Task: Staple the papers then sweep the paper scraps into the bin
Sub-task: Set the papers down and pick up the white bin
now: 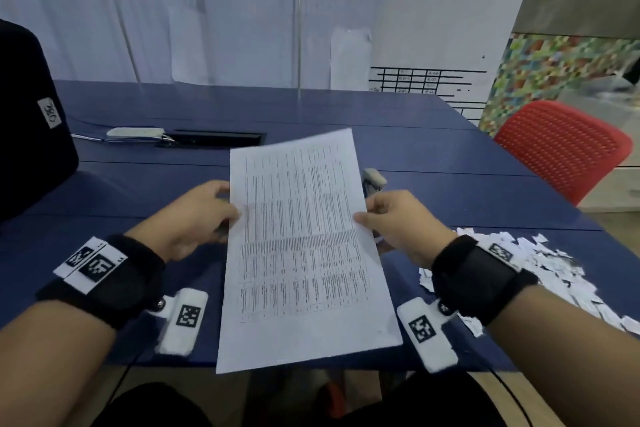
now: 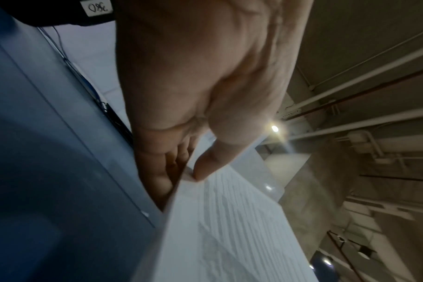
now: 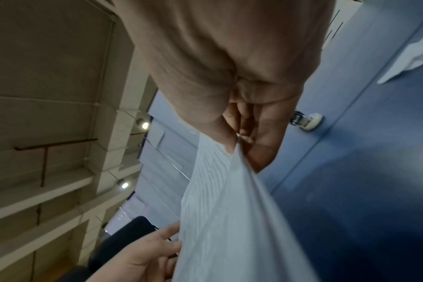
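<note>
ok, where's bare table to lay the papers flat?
Bare blue table lies beyond the papers, between the cable slot and red chair, and left of the left hand. Crowded right: paper scraps beside the right hand, stapler behind the sheet.

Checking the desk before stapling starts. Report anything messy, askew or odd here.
A heap of torn paper scraps litters the blue table by its right edge, not yet swept away. Both hands, left and right, hold the papers slightly tilted above it. The stapler lies idle behind them.
</note>
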### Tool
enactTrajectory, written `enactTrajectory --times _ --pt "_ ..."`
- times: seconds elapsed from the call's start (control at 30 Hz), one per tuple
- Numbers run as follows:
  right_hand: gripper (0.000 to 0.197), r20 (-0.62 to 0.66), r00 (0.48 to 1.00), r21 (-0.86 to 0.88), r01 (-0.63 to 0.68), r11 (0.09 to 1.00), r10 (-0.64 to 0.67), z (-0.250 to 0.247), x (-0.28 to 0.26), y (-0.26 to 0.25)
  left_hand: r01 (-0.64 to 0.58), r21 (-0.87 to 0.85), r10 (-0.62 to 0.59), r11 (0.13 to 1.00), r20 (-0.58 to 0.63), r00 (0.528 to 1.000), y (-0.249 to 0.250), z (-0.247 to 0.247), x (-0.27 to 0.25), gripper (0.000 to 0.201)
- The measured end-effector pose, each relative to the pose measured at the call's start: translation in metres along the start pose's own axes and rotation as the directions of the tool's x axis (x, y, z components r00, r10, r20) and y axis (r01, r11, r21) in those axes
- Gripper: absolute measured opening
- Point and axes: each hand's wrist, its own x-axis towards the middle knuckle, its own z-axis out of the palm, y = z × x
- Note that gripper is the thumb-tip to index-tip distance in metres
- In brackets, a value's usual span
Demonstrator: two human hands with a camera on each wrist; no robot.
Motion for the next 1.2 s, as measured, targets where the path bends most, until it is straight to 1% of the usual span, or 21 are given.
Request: enactTrajectory --times 0.07,0.13,0.3,0.37,0.43,0.47,0.5,0.53,0.57,0.63,0.7,0.73,0.8,0.87,0.93,0.97,1.03,1.07,1.1,1.17,1.2 --pt "0.014 0.038 0.998 -0.027 -0.052 0.998 0.053 0.005 -0.001 0.004 0.016 0.053 -0.016 0.998 0.0 1.0 -0.007 -0.004 0.0 0.047" --pt "0.018 0.049 0.997 -0.066 -0.063 0.996 0.066 0.01 -0.001 0.004 0.006 0.088 -0.007 0.996 0.006 1.0 -0.009 -0.004 0.004 0.054" --pt "0.022 0.016 0.995 -0.211 -0.091 0.973 0.097 0.018 0.009 0.0 -0.001 0.149 0.005 0.989 -0.026 1.0 -0.012 0.005 0.022 0.072" --pt "0.021 0.035 0.988 -0.275 -0.138 0.952 0.153 0.015 0.01 0.004 0.009 0.215 0.001 0.977 -0.045 0.999 -0.01 0.01 0.025 0.081" --pt "0.027 0.039 0.984 -0.397 -0.144 0.906 0.173 0.008 0.005 0.007 0.046 0.305 -0.036 0.951 -0.039 0.999 -0.009 0.013 0.025 0.09" --pt "0.032 0.044 0.988 -0.477 -0.112 0.872 0.151 0.004 0.001 0.005 0.057 0.388 -0.048 0.92 -0.033 0.998 -0.006 0.014 0.022 0.092" --pt "0.036 0.051 0.993 -0.536 -0.062 0.842 0.106 -0.001 -0.008 0.005 0.05 0.504 -0.034 0.862 -0.041 0.999 -0.004 0.016 0.014 0.091" --pt "0.038 0.062 0.997 -0.559 0.004 0.829 0.037 -0.007 -0.019 0.003 0.016 0.62 0.022 0.785 -0.053 0.998 -0.001 0.018 0.005 0.086" --pt "0.033 0.071 0.997 -0.544 0.069 0.836 -0.036 -0.013 -0.034 0.006 -0.029 0.704 0.085 0.71 -0.045 0.995 0.004 0.028 -0.009 0.08" --pt "0.022 0.071 0.988 -0.475 0.154 0.867 -0.137 -0.028 -0.074 0.025 -0.167 0.791 0.21 0.588 0.05 0.976 0.012 0.068 -0.045 0.069" --pt "0.017 0.086 0.981 -0.389 0.196 0.9 -0.176 -0.04 -0.112 0.056 -0.344 0.803 0.299 0.486 0.217 0.929 0.009 0.115 -0.082 0.068" --pt "0.016 0.072 0.985 -0.336 0.171 0.926 -0.156 -0.051 -0.136 0.079 -0.433 0.787 0.332 0.439 0.306 0.892 0.003 0.149 -0.098 0.071" --pt "0.015 0.05 0.993 -0.234 0.118 0.965 -0.109 -0.054 -0.168 0.11 -0.528 0.79 0.386 0.313 0.402 0.83 -0.007 0.188 -0.128 0.07" --pt "0.016 0.002 1.0 -0.132 -0.002 0.991 0.003 -0.063 -0.205 0.158 -0.583 0.789 0.413 0.195 0.473 0.778 -0.018 0.232 -0.146 0.062" --pt "0.015 -0.081 0.986 -0.092 -0.151 0.984 0.144 -0.07 -0.235 0.216 -0.58 0.798 0.441 0.163 0.467 0.767 -0.028 0.259 -0.156 0.054" --pt "0.014 -0.151 0.963 -0.109 -0.239 0.965 0.221 -0.074 -0.248 0.25 -0.572 0.804 0.458 0.16 0.453 0.765 -0.031 0.267 -0.159 0.053" --pt "0.011 -0.31 0.867 -0.156 -0.45 0.879 0.389 -0.081 -0.272 0.33 -0.551 0.82 0.491 0.153 0.42 0.763 -0.037 0.277 -0.16 0.054" --pt "0.012 -0.369 0.797 -0.173 -0.565 0.807 0.478 -0.082 -0.285 0.368 -0.54 0.83 0.504 0.139 0.41 0.76 -0.04 0.281 -0.159 0.054" --pt "0.02 -0.402 0.726 -0.187 -0.662 0.726 0.559 -0.08 -0.298 0.405 -0.526 0.841 0.513 0.123 0.4 0.759 -0.043 0.283 -0.16 0.055" --pt "0.038 -0.435 0.591 -0.188 -0.797 0.574 0.679 -0.073 -0.324 0.462 -0.502 0.86 0.541 0.093 0.38 0.751 -0.049 0.288 -0.161 0.06" --pt "0.043 -0.456 0.525 -0.171 -0.844 0.508 0.719 -0.069 -0.336 0.478 -0.497 0.864 0.557 0.08 0.375 0.741 -0.054 0.29 -0.161 0.063"
